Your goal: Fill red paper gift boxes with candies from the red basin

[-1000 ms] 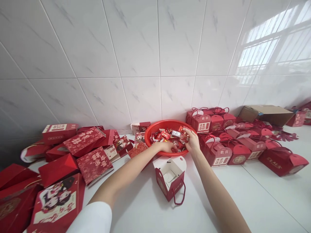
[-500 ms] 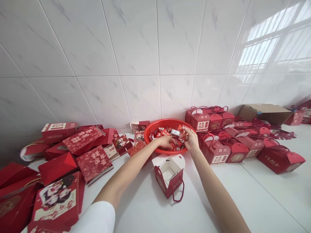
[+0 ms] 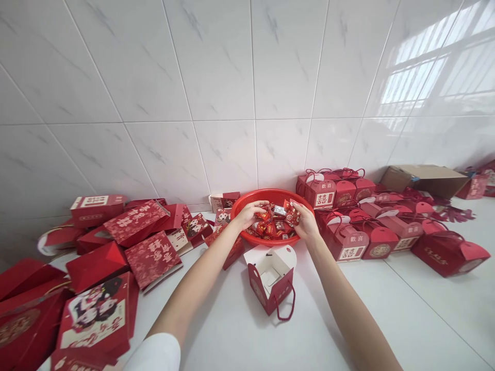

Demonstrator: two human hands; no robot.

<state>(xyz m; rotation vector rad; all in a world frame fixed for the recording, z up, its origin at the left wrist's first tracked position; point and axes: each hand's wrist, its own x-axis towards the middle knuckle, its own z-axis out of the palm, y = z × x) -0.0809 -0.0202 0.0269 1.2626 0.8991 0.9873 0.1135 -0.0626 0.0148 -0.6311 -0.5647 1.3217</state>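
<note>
A red plastic basket (image 3: 276,192) against the wall holds many wrapped sweets (image 3: 275,229). My left hand (image 3: 250,214) is over the basket's left side, its fingers curved; whether they touch a sweet is hard to make out. At the right side, my right hand (image 3: 305,219) is closed on red-wrapped sweets (image 3: 293,215). In front of the basket stands a red gift box (image 3: 271,283), upright with its top open, its white inside showing and its cord handle hanging toward the right.
Red boxes (image 3: 152,257) lie piled at the left. Closed red boxes with handles (image 3: 350,242) stand in rows at the right, near an open cardboard box (image 3: 429,178). A tiled wall (image 3: 224,154) rises behind the basket.
My left hand has lifted from among the sweets and moved slightly left to the basket's upper left side. My right hand has stayed nearly in place with its sweets.
</note>
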